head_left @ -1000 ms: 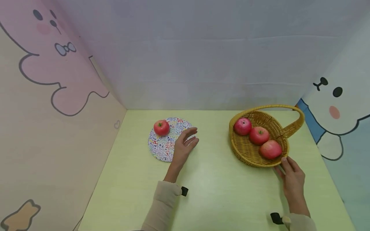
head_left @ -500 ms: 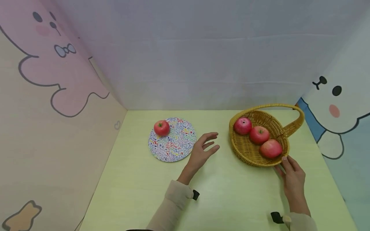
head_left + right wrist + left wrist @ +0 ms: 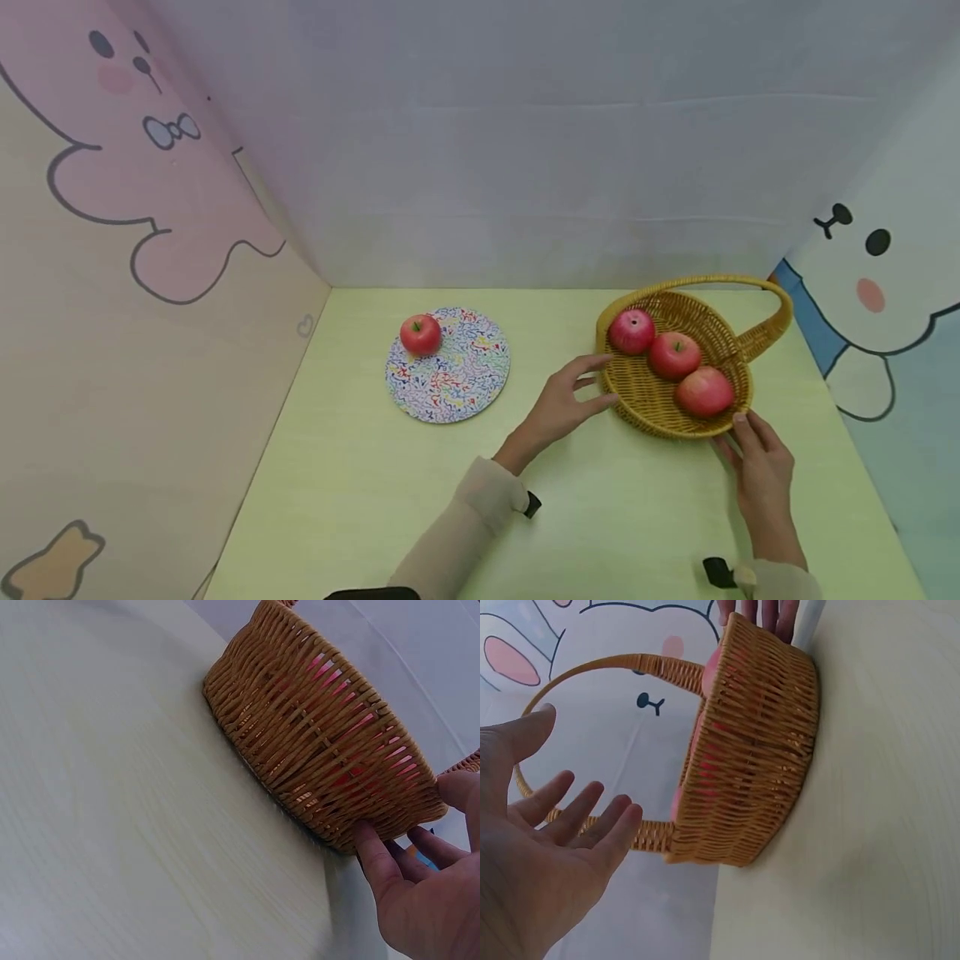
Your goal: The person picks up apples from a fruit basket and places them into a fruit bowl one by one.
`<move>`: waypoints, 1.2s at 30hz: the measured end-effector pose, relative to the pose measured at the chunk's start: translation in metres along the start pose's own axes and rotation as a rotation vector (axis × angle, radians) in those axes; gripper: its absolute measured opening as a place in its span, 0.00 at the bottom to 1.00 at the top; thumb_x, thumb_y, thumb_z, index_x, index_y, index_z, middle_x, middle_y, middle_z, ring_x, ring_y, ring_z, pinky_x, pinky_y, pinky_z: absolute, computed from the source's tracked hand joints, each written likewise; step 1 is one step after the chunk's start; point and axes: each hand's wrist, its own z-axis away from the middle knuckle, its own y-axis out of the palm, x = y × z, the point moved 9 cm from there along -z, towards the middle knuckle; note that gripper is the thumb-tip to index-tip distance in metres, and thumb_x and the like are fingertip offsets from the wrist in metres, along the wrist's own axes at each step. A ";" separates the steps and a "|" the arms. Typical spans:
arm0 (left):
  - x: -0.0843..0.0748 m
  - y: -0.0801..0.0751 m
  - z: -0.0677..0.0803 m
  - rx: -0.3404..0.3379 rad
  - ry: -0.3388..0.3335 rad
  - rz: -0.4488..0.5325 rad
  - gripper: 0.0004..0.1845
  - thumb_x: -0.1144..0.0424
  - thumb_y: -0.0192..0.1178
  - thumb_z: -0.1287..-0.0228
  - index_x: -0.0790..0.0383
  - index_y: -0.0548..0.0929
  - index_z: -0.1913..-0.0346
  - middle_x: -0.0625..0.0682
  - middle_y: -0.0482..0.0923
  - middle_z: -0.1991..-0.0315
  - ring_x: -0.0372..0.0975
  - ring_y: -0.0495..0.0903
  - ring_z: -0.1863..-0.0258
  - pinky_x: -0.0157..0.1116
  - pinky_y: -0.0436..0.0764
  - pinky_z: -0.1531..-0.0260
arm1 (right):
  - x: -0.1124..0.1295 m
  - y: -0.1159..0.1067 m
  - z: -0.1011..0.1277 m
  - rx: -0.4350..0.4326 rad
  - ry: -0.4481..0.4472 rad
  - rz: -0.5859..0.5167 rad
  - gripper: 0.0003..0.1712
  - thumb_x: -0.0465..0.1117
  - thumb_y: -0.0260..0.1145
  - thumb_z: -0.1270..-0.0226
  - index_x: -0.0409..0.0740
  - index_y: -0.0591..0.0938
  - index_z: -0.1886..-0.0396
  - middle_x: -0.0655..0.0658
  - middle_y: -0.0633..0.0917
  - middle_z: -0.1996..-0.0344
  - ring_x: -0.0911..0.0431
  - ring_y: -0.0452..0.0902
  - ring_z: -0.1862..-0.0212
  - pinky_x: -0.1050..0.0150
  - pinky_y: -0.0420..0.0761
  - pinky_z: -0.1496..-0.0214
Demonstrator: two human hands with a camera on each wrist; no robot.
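Note:
A yellow-brown wicker basket with a tall arched handle stands at the right in the head view. Inside lie three red fruits: one with a dark spot, a stemmed apple and a pinkish-red one. My right hand holds the basket's near right side, thumb at the rim and fingers low against the outer wall. My left hand is beside the basket's left rim, thumb and fingers apart and nothing between them. In the left wrist view, that hand appears before the handle.
A round board with a multicoloured squiggle pattern lies on the pale yellow-green table, left of the basket. On its upper left sits another red apple. Walls with cartoon animals enclose the table at the back and sides.
My left hand has moved right, from over the patterned board across the table to the basket's left rim. The right hand and the basket have stayed in place.

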 end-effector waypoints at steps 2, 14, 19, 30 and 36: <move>0.000 0.007 -0.005 0.004 -0.006 -0.029 0.33 0.62 0.68 0.29 0.58 0.71 0.24 0.55 0.72 0.26 0.50 0.72 0.26 0.47 0.77 0.28 | 0.000 0.000 0.000 -0.002 0.001 0.001 0.35 0.40 0.66 0.25 0.48 0.69 0.21 0.60 0.86 0.51 0.68 0.87 0.52 0.70 0.89 0.57; 0.013 0.054 -0.037 0.097 -0.159 0.018 0.34 0.55 0.68 0.29 0.57 0.70 0.24 0.53 0.71 0.25 0.47 0.74 0.27 0.37 0.80 0.34 | 0.004 0.002 -0.001 0.032 -0.020 -0.038 0.32 0.38 0.65 0.24 0.47 0.71 0.22 0.58 0.86 0.51 0.66 0.87 0.51 0.68 0.90 0.56; 0.023 0.069 -0.044 0.066 -0.308 0.166 0.32 0.56 0.70 0.31 0.58 0.74 0.27 0.51 0.75 0.27 0.52 0.76 0.28 0.26 0.80 0.45 | 0.004 0.001 -0.001 0.018 -0.028 -0.030 0.29 0.39 0.67 0.26 0.48 0.76 0.27 0.58 0.86 0.51 0.66 0.87 0.51 0.69 0.90 0.56; 0.040 0.100 -0.054 0.027 -0.685 0.317 0.22 0.58 0.71 0.33 0.71 0.82 0.44 0.51 0.83 0.46 0.46 0.84 0.46 0.47 0.85 0.39 | -0.001 0.000 0.000 -0.003 0.005 0.003 0.39 0.42 0.68 0.26 0.46 0.65 0.19 0.60 0.85 0.50 0.68 0.87 0.51 0.70 0.89 0.56; 0.050 0.118 -0.061 0.035 -0.818 0.431 0.18 0.61 0.71 0.34 0.69 0.81 0.49 0.62 0.81 0.52 0.59 0.84 0.47 0.55 0.85 0.41 | -0.003 -0.002 0.000 -0.048 0.030 0.050 0.42 0.45 0.69 0.27 0.46 0.63 0.18 0.59 0.79 0.42 0.70 0.85 0.50 0.72 0.88 0.57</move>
